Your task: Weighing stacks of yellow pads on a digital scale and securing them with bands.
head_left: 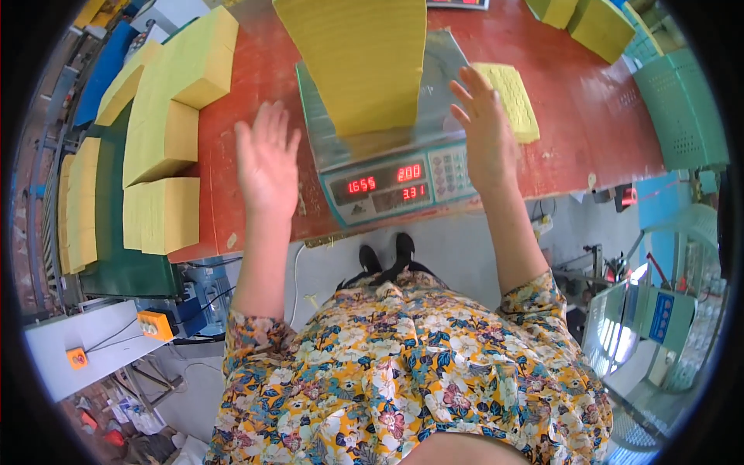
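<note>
A tall stack of yellow paper sheets (360, 70) stands on the metal pan of a digital weighing scale (318, 155), whose red digits are lit. To the left of the scale, my left hand (268, 159) is raised with its fingers stretched out and nothing in it. My right hand (487, 132) hangs over the scale's right edge, fingers spread and apart from the stack. Just beyond it, a low pile of yellow sheets (515, 105) lies on the red table, partly hidden by that hand.
Several yellow paper blocks (163, 124) stand along the table's left side, beside a dark green conveyor belt (132, 279). A green perforated plastic basket (682, 112) is at the right edge. More yellow blocks (601, 29) sit at the far right. An orange switch box (155, 325) is at lower left.
</note>
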Demonstrator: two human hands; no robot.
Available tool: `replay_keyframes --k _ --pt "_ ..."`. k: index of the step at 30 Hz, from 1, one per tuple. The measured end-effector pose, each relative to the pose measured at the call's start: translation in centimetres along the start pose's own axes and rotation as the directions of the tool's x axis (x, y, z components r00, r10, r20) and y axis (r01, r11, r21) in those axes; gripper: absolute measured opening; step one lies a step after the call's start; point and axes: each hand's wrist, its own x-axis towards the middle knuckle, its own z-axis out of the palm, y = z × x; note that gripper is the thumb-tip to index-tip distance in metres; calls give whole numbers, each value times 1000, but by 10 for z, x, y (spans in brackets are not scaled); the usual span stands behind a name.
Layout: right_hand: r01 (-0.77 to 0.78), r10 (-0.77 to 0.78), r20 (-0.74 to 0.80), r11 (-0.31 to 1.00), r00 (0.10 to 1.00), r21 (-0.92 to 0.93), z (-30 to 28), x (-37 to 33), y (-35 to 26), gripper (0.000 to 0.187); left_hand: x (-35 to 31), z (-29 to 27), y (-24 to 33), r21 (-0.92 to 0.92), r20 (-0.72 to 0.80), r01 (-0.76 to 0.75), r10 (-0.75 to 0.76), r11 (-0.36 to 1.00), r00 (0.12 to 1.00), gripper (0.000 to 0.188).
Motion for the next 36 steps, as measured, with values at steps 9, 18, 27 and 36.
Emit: replay_keyframes --k 9,18,27,36 --pt "-107 117 -88 987 989 118 -13 -67 -7 55 -47 -22 5 -1 84 25 -25 1000 996 72" --pt "-121 139 -126 983 982 141 -7 -75 -9 49 -47 -28 2 19 116 83 -84 996 990 66" --pt "-81 104 -124 981 987 173 -8 -62 -4 46 -33 -26 4 60 108 68 -74 996 991 62" --pt "-68 67 20 993 998 95 21 -11 -8 45 60 5 40 195 63 -101 90 976 994 63"
